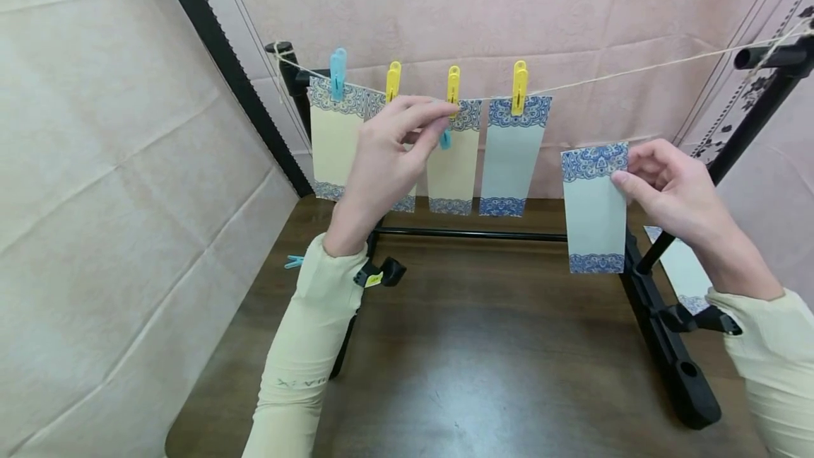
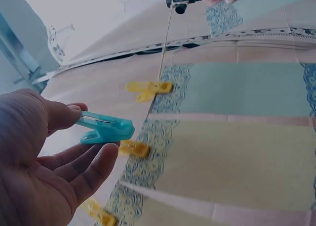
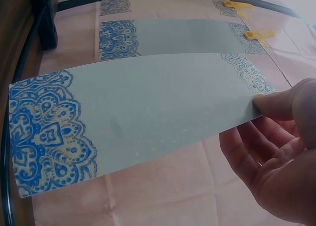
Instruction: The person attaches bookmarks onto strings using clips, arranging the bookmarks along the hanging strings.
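My left hand pinches a light blue clothespin between thumb and fingers, in front of the hanging cards. Between thumb and fingers of my right hand is a pale blue card with blue lace-pattern borders, held upright by its upper right edge below the string. On the string hang several bordered cards. A cream card hangs at the left from a blue clothespin. A yellow clothespin holds a pale blue card, the rightmost hanging one. My left hand partly hides the cream cards between.
The string runs between black stand posts, with a post at the right. Another pale card lies on the brown table beyond the stand's right foot. A blue clothespin lies at the table's left. Pink cloth hangs behind.
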`<state>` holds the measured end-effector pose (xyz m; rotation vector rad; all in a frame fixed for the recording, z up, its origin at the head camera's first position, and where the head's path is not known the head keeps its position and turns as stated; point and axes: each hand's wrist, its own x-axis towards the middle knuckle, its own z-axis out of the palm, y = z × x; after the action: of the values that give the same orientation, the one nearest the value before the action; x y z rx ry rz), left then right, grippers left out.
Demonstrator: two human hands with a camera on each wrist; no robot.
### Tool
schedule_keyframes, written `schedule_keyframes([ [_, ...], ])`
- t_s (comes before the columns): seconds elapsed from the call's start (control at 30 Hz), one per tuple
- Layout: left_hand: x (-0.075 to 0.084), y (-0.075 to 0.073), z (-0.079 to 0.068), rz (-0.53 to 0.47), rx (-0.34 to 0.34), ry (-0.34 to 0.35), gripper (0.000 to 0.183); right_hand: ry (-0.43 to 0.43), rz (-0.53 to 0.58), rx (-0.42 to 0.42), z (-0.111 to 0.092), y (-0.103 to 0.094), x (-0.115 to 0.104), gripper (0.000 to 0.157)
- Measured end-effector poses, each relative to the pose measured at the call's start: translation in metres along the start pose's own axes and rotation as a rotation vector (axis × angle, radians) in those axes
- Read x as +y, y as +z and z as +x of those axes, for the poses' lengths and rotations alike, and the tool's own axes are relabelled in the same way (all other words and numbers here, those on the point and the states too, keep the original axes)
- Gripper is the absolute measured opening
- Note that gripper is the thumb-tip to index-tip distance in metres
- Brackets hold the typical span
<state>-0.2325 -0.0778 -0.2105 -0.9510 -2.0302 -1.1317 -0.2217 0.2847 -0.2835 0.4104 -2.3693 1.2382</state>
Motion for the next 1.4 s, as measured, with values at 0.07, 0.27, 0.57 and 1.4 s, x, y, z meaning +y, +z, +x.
schedule_keyframes([
  [0.07, 0.002, 0.003, 0.004, -0.001, 0.001, 0.021, 0.020, -0.016, 0.001, 0.009, 0.003, 0.000, -0.001, 0.021],
  [0.27, 0.014, 0.010, 0.017, -0.012, -0.008, 0.046, 0.019, -0.013, 0.013, 0.018, 0.013, 0.000, -0.002, 0.022],
  [0.57, 0.029, 0.031, 0.039, -0.091, -0.038, 0.051, 0.020, 0.019, 0.052, 0.044, 0.020, -0.002, -0.004, 0.021],
  [1.4, 0.059, 0.077, 0.087, 0.098, -0.190, -0.080, 0.024, -0.091, 0.101, 0.100, 0.039, -0.003, -0.018, 0.024],
])
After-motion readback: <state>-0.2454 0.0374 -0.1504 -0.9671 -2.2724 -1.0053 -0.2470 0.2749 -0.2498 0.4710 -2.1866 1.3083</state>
